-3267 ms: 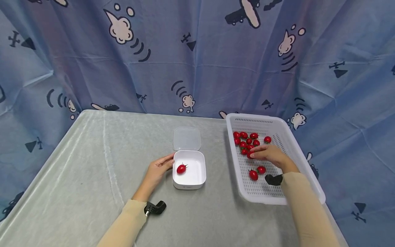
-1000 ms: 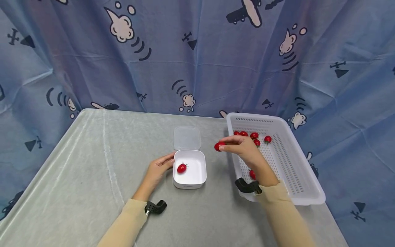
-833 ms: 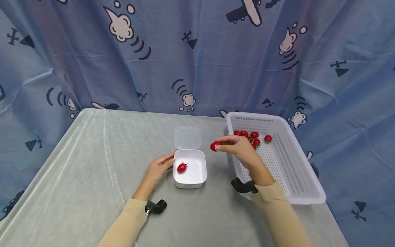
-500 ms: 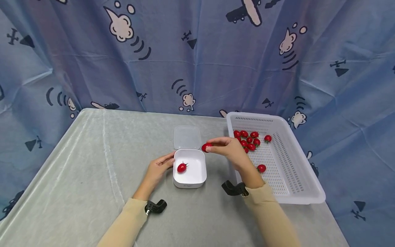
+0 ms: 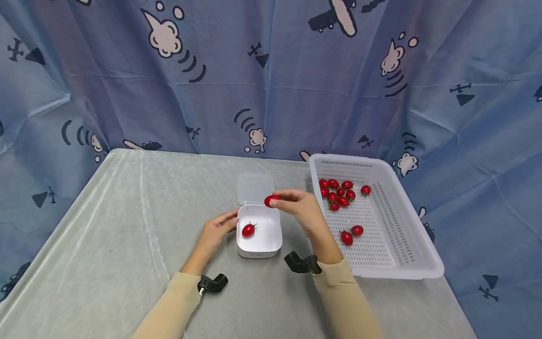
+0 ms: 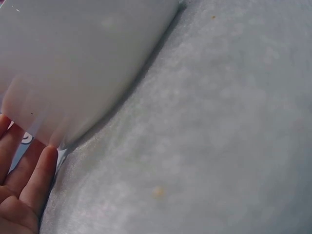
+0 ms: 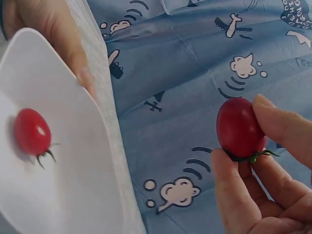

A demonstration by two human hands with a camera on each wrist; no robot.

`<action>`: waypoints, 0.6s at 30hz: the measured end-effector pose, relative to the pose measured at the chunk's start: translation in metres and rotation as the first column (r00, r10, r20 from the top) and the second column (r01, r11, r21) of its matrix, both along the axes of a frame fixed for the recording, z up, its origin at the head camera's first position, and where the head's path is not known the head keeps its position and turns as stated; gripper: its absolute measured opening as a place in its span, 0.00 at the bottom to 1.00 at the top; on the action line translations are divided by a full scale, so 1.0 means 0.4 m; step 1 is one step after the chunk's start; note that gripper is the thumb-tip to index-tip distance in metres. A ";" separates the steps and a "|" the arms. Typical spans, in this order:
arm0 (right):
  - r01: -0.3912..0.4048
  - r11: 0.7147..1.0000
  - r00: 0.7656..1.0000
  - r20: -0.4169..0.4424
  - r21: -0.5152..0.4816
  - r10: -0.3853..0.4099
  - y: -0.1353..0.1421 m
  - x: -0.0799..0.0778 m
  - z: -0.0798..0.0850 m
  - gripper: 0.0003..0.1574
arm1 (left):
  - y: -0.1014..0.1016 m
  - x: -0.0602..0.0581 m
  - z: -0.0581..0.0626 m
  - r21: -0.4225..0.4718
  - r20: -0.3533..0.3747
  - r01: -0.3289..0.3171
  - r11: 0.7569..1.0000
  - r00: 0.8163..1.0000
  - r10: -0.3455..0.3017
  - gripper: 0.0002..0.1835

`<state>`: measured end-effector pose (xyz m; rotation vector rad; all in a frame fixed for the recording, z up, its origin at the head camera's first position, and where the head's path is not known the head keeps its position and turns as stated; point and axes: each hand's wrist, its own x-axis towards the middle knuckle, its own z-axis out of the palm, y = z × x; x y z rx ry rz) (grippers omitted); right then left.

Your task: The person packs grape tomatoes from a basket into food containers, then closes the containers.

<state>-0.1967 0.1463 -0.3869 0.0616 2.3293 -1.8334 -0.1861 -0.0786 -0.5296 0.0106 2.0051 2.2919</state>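
Observation:
In the head view my left hand point(image 5: 213, 233) rests its fairly straight fingers against the left side of a small square white box point(image 5: 270, 238). The left wrist view has those fingertips touching the box's outer wall. One red cherry tomato point(image 5: 248, 230) lies inside the box. My right hand point(image 5: 304, 211) pinches another cherry tomato point(image 7: 240, 127) between thumb and fingers, its green stem end towards the palm. In the head view this tomato is at the box's far right corner, apart from the one lying inside.
A clear lid point(image 5: 255, 188) lies flat behind the box. On the right stands a white perforated basket point(image 5: 383, 247) with several cherry tomatoes point(image 5: 343, 201), mostly clustered at its far left. A pale cloth covers the table point(image 5: 106, 245); a blue patterned curtain point(image 5: 271, 75) hangs behind.
My right hand has picked a cherry tomato from the basket and carried it left to the far right corner of the box. My left hand has stayed against the box.

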 end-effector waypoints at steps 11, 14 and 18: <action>0.047 0.999 0.999 0.017 -0.005 -0.047 -0.046 -0.014 -0.082 0.21 | 0.000 -0.002 0.001 0.009 0.008 0.015 1.000 1.000 -0.015 0.22; 0.062 0.997 0.998 0.007 0.039 -0.062 -0.058 -0.015 -0.097 0.20 | 0.000 -0.002 0.002 0.009 0.000 0.012 1.000 1.000 -0.012 0.22; 0.082 0.992 0.997 -0.008 0.098 -0.082 -0.074 -0.017 -0.118 0.18 | -0.001 -0.001 0.003 0.022 -0.009 0.014 1.000 1.000 -0.014 0.22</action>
